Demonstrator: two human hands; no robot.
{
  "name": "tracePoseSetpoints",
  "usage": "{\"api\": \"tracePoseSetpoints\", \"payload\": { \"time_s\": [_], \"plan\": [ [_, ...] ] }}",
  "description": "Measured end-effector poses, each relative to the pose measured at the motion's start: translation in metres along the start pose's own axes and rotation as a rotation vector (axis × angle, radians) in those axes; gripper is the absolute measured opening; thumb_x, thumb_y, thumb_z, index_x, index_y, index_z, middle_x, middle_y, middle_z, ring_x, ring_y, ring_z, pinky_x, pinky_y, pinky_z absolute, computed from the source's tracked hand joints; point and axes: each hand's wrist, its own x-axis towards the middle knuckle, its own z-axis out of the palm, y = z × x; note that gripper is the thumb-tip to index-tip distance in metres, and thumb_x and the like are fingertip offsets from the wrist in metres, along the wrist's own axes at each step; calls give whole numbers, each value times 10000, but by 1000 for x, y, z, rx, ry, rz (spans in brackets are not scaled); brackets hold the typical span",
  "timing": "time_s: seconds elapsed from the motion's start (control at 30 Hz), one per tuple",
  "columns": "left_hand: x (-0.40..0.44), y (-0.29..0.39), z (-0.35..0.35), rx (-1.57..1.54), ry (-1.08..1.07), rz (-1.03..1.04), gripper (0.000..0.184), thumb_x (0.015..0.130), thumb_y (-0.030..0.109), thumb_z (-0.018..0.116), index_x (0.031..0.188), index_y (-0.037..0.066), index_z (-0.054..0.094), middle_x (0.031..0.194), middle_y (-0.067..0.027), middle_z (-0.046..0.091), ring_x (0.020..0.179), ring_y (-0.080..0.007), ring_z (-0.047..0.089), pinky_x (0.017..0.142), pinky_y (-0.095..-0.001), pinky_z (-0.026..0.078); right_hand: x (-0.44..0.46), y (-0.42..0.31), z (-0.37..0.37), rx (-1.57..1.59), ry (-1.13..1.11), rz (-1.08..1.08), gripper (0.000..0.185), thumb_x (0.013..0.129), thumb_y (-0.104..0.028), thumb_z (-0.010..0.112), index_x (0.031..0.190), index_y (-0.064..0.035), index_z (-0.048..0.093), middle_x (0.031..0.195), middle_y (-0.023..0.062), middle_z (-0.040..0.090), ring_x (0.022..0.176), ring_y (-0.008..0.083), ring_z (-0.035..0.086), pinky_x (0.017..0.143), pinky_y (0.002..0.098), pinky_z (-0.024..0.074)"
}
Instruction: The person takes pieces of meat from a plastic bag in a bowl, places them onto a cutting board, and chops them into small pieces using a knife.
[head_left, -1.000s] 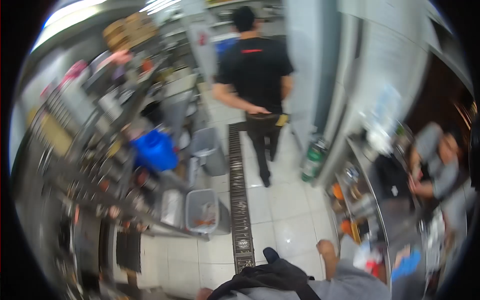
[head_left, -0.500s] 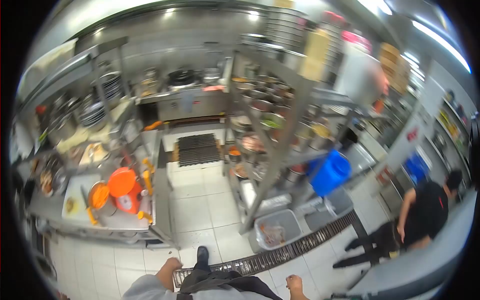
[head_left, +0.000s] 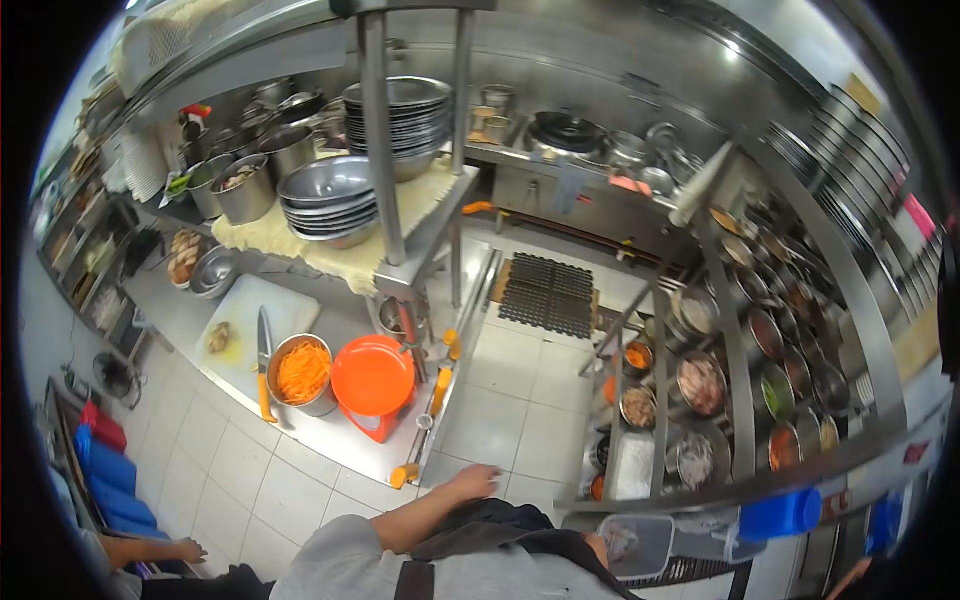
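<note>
My left hand [head_left: 476, 483] hangs above the tiled floor in front of my apron, its fingers loosely parted and nothing visible in it. Of my right hand only a patch of skin [head_left: 597, 548] shows beside the apron; its fingers are hidden. Nearest to my left hand is the steel counter's corner, with a yellow-orange handle [head_left: 404, 475]. On the counter are an orange-red kitchen scale [head_left: 374, 376], a steel pot of shredded carrot [head_left: 303, 373], a knife [head_left: 264, 365] and a white cutting board [head_left: 285, 305] bearing a small brownish piece of food.
Stacked steel bowls [head_left: 328, 190] stand on the shelf above the counter. A rack [head_left: 740, 400] with several food containers rises on the right. A black rubber mat [head_left: 547, 294] lies in the aisle before the stove. Another person's hand [head_left: 188, 550] appears at lower left.
My view has swung left, bringing the counter and bowls closer to the middle. My right hand is now mostly hidden. The co-worker in black has nearly left the view at right.
</note>
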Motion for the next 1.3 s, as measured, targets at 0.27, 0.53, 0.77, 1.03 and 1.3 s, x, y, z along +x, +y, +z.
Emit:
{"api": "tracePoseSetpoints", "payload": {
  "time_s": [0.27, 0.53, 0.77, 1.03, 1.3],
  "plan": [
    [110, 67, -101, -186, -28, 47, 441, 811, 275, 665, 1197, 70, 605, 1060, -141, 675, 987, -322, 650, 877, -401, 514, 207, -82, -83, 175, -12, -123, 246, 820, -242, 668, 910, -19, 722, 845, 218, 691, 808, 369, 683, 754, 431, 534],
    [242, 51, -169, -214, 158, -214, 479, 796, 314, 678, 1210, 84, 607, 1047, -130, 678, 987, -318, 644, 851, -396, 512, 408, 26, -43, -112, -237, -299, 295, 824, -246, 632, 921, 21, 712, 855, 240, 683, 819, 390, 677, 763, 442, 521],
    [348, 85, -216, -160, 117, -221, 472, 799, 263, 636, 1227, 67, 596, 1066, -130, 680, 1002, -330, 643, 868, -408, 514, 591, -74, -175, -75, -44, -382, 211, 827, -173, 648, 829, 32, 697, 710, 211, 669, 654, 335, 685, 605, 433, 530],
    [432, 63, -259, -161, 129, -280, 463, 791, 231, 623, 1215, 46, 599, 1048, -202, 677, 1026, -355, 637, 892, -438, 505, 727, -128, -211, 291, -169, -184, 183, 873, -143, 615, 887, 33, 664, 693, 154, 645, 527, 232, 642, 475, 361, 495],
    [524, 12, -354, -114, 385, -185, 442, 819, 236, 633, 1217, 50, 584, 1108, -211, 651, 1049, -378, 617, 917, -453, 492, 772, -114, -166, -245, -388, -498, 258, 849, -257, 633, 888, -9, 692, 827, 215, 691, 849, 380, 674, 760, 431, 527]
  ]
}}
